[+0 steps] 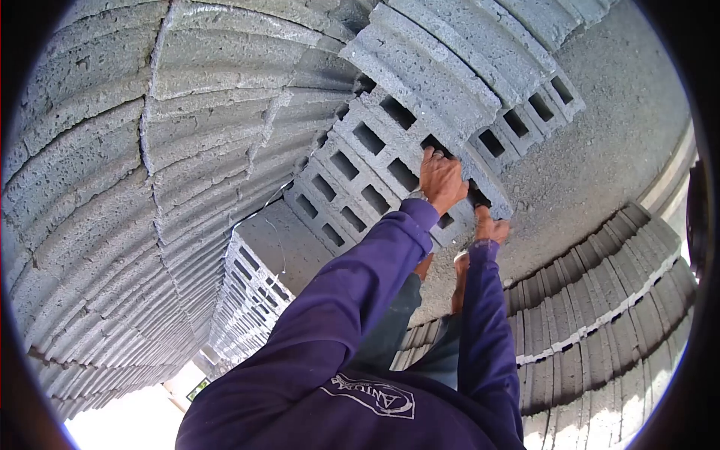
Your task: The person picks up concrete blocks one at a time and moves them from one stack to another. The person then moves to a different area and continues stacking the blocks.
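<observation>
Block point(460, 156), right edge of row point(386, 157): your left hand point(442, 180), right hand point(491, 225) gripping, hooked inside; grip step, seemingly; next presumably calls for even pull

Gritty grey floor point(626, 127), bright light point(112, 424)

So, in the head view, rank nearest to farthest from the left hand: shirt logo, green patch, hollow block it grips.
1. Hollow block: at the left hand's fingers.
2. Shirt logo: below, on the chest.
3. Green patch: lower-left background.
</observation>
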Demonstrator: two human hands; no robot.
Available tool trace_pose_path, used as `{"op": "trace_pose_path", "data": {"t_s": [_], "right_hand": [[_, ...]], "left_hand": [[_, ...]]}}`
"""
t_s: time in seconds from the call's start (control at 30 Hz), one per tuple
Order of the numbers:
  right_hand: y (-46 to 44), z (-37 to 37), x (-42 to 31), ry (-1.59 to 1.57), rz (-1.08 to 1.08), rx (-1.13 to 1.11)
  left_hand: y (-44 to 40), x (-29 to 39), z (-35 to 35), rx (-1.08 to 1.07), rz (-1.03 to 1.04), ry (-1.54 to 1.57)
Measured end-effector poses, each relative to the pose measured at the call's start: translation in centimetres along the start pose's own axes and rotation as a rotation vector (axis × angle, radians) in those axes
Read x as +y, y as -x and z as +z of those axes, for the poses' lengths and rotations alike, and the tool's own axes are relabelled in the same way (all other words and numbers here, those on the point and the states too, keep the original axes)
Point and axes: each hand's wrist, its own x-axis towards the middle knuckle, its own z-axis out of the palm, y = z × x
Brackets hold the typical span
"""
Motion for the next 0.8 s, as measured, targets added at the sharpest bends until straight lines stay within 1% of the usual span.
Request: {"op": "trace_pose_path", "data": {"t_s": [0.03,0.13,0.17,0.2,0.27,0.33,0.37,0.4,0.43,0.47,0.53,0.57,0.6,0.67,0.7,0.73,0.8], "right_hand": [[0.9,0.2,0.6,-0.316,-0.122,-0.03],[2.2,-0.3,0.0,-0.324,-0.126,-0.021],[1.3,0.4,1.5,-0.295,-0.122,-0.012],[1.4,0.0,1.5,-0.28,-0.124,-0.004],[0.6,1.0,0.3,-0.254,-0.05,-0.054],[-0.5,3.1,-0.7,-0.278,-0.069,-0.035],[-0.2,3.1,0.1,-0.273,-0.071,-0.013],[0.1,2.3,1.1,-0.264,-0.075,0.018],[0.6,1.7,0.3,-0.116,-0.064,0.061],[0.6,1.4,-0.7,-0.12,-0.064,0.075],[2.5,0.7,-1.7,-0.054,0.025,-0.02],[4.3,-0.6,-4.5,-0.222,0.061,-0.013],[3.8,0.3,-3.2,-0.158,-0.021,0.078],[2.7,1.3,-1.6,-0.077,-0.012,0.063],[2.2,1.2,-1.3,-0.073,0.007,0.097],[1.0,1.3,-1.5,-0.128,-0.014,0.078],[0.6,1.4,-0.7,-0.173,-0.005,0.053]], "left_hand": [[1.4,-0.2,-0.2,-0.028,0.001,0.017],[1.1,-0.6,-1.2,-0.046,0.003,0.013],[1.2,-0.6,-1.2,-0.059,-0.002,0.019],[1.3,-0.6,-0.8,-0.074,-0.002,0.03],[0.6,-0.9,0.1,-0.045,-0.006,0.032],[0.5,-1.3,0.9,0.122,0.067,0.022],[0.7,-0.9,1.4,-0.061,-0.044,0.016],[0.8,-0.9,1.4,-0.098,-0.043,0.048],[1.0,-0.7,1.2,-0.112,-0.056,0.061],[0.9,-0.6,0.8,-0.117,-0.068,0.069],[1.5,-0.9,-0.7,-0.158,-0.082,0.067],[1.0,-0.9,-1.1,-0.177,-0.084,0.071],[1.0,-0.8,-1.0,-0.127,-0.096,0.091],[0.7,-0.5,-0.4,-0.144,-0.129,0.065],[1.0,-0.5,0.8,-0.094,-0.09,0.061],[0.4,-0.3,1.5,-0.026,-0.062,0.055],[0.7,-0.1,2.2,-0.057,-0.058,0.068]]}}
